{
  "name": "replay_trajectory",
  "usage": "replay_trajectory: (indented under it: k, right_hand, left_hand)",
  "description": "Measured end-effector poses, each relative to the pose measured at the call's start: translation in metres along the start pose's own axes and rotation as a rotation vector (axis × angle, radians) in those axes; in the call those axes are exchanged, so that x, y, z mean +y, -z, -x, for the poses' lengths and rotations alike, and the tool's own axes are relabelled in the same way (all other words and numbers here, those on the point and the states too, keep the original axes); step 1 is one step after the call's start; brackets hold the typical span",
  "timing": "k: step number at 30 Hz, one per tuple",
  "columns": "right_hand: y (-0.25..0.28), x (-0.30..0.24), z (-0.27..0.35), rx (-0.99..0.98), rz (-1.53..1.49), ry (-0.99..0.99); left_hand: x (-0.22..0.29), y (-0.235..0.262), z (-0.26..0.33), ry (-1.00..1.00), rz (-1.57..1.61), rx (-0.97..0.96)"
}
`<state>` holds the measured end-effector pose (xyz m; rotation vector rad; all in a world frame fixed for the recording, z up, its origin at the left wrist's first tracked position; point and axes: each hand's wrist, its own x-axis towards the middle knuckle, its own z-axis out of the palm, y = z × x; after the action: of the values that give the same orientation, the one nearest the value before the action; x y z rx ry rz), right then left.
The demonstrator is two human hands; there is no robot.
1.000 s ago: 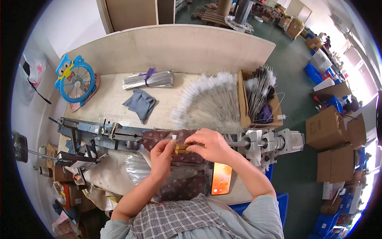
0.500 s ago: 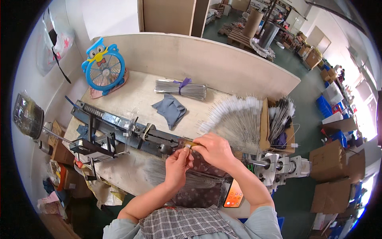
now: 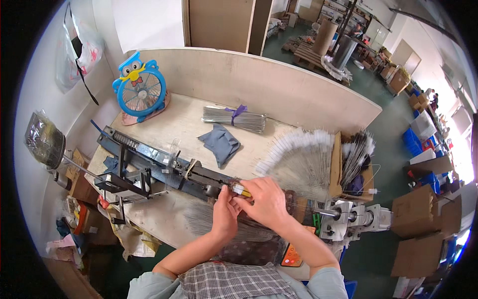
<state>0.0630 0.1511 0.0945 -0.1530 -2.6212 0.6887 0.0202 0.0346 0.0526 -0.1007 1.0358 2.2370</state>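
Observation:
My right hand (image 3: pixel 264 199) is closed on a small yellow-and-white piece (image 3: pixel 242 191); its kind is not clear. Close beside it, my left hand (image 3: pixel 226 212) is closed, thumb up, and what its fingers hold is hidden. Both hands meet at the right end of a long dark metal bench fixture (image 3: pixel 199 177) with a spring and a rail. Under and in front of them spreads a layer of thin metal wires (image 3: pixel 199 219). A patterned dark cloth (image 3: pixel 249 250) lies near my lap.
White-tipped wire brushes (image 3: pixel 303 149) fan out at the right, beside a cardboard box (image 3: pixel 343 174) of more. A tied wire bundle (image 3: pixel 236 119), grey cloth (image 3: pixel 220 144) and blue fan (image 3: pixel 142 92) lie further back. A metal shaft machine (image 3: pixel 353 217) and phone (image 3: pixel 292 255) are at right.
My right hand has turned and curled over the yellow piece, which now shows a white part. My left hand stays close by, thumb now raised. The whole view has shifted slightly.

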Motion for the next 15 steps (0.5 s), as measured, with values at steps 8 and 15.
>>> replay_trajectory:
  k: [8,15]
  right_hand:
    - [0.002,0.008,0.007,0.146,0.110,0.178]
    - [0.007,0.014,0.007,0.104,0.091,0.216]
  left_hand:
    - [-0.013,0.005,-0.005,-0.022,0.062,0.029]
    - [-0.009,0.005,-0.004,-0.071,0.081,0.010]
